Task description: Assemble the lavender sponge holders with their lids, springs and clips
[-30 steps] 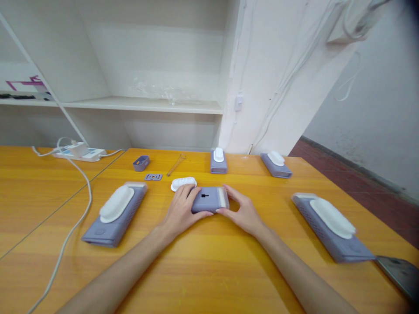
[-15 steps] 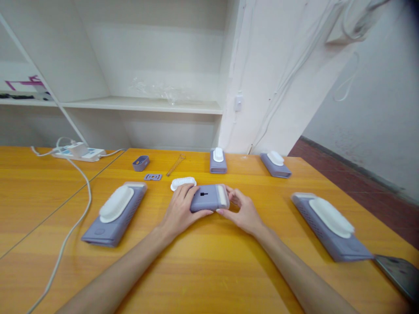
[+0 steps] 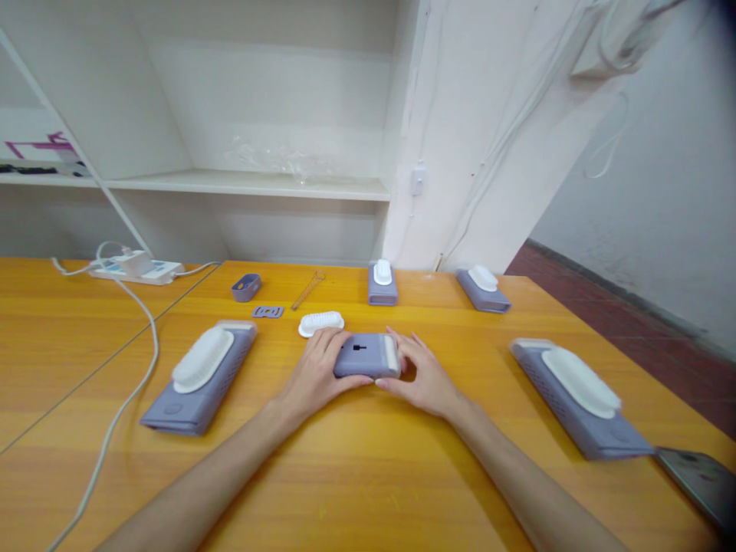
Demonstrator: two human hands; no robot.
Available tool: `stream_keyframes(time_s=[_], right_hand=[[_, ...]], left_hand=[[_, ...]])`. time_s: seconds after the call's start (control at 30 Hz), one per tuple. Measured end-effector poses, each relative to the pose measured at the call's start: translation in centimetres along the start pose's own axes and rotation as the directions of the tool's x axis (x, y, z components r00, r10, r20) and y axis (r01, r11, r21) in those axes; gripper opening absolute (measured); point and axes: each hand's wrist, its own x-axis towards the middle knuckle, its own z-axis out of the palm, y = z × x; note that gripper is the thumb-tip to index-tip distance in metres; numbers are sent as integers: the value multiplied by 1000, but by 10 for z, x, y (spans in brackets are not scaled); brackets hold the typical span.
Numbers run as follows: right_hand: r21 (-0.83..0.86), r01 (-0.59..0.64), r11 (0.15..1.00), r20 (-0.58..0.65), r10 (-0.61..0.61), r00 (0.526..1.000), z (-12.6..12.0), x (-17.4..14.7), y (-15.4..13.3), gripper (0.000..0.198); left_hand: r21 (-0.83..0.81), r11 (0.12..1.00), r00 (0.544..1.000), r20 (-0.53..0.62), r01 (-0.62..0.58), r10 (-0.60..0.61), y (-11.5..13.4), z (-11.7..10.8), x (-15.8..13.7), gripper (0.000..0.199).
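Note:
Between my two hands is a purple-grey plastic case (image 3: 365, 356) with a dark keyhole-shaped slot on top and a translucent whitish end on the right. My left hand (image 3: 319, 368) is wrapped round its left end, thumb along the near edge. At the right end, my right hand (image 3: 422, 373) grips the case with thumb in front and fingers behind. A white oval brush head (image 3: 320, 323) with bristles lies just behind my left fingers. Farther back are a coil spring (image 3: 309, 290), a flat purple-grey plate with cut-outs (image 3: 267, 312) and a small purple-grey cup-like part (image 3: 247, 287).
Similar cases with white oval tops lie at left (image 3: 198, 379), right (image 3: 580, 399), back middle (image 3: 382, 285) and back right (image 3: 484, 289). A white cable (image 3: 150, 345) runs down the left from a power strip (image 3: 138, 267). A phone (image 3: 698, 487) lies at the right edge.
The case has tipped and lowered slightly between my hands. My right fingers have moved forward over its right end, and my right thumb has shifted a little left.

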Motion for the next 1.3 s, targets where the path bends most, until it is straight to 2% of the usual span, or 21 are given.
stream_keyframes(time_s=[0.13, 0.23, 0.4, 0.53, 0.7, 0.87, 1.0, 1.1, 1.3], right_hand=[[-48, -21, 999, 51, 23, 998, 1, 1, 3, 39], [-82, -18, 996, 33, 20, 999, 4, 2, 5, 39], [-106, -27, 994, -51, 22, 998, 5, 2, 6, 37], [-140, -43, 989, -136, 24, 990, 4, 3, 7, 37], [-207, -120, 971, -311, 51, 949, 5, 4, 11, 41], [-246, -205, 947, -411, 89, 907, 8, 4, 13, 43], [-225, -212, 951, -462, 88, 883, 8, 5, 11, 29], [-219, -184, 958, -469, 63, 881, 8, 6, 11, 17], [-220, -192, 956, -442, 77, 894, 9, 6, 14, 18]], left_hand=[[-25, 1000, 1000, 14, 9, -8, 1, -2, 0, 61], [-33, 999, 1000, 14, 8, -7, 2, -1, 0, 60], [-59, 998, 1000, 11, 15, -14, 2, 2, 3, 61], [-89, 996, 998, 51, -14, 19, 6, 0, 4, 58], [-142, 986, 986, 122, -92, 110, 12, -9, 3, 52], [-176, 979, 980, 152, -103, 131, 15, -13, 3, 60], [-164, 983, 985, 136, -83, 106, 15, -10, 4, 57], [-125, 990, 991, 110, -60, 74, 13, -6, 4, 53], [-43, 997, 996, 69, -59, 62, 11, -3, 4, 50]])
